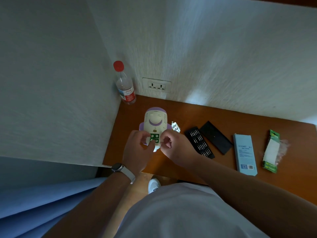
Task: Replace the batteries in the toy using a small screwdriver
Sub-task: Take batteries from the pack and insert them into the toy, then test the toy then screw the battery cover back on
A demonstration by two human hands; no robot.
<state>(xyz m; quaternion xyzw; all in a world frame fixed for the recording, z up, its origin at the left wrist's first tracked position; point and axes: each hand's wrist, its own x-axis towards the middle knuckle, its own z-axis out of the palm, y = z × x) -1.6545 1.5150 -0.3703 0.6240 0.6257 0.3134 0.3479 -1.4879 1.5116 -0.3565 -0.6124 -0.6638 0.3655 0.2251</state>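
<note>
Head view: hands [137,148] on toy [155,119]

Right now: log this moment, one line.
toy: on table, battery bay open | left hand: holds toy at bay | right hand: beside bay, hold unclear

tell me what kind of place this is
Probably a home or hotel room, not a workshop: a wooden desk in a wall corner, a wall socket just above it, a water bottle standing there.

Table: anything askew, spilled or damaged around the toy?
Nothing stands out. The toy lies with its battery bay open, and the battery pack at the right looks torn open, both expected here. The bottle stands capped.
</note>
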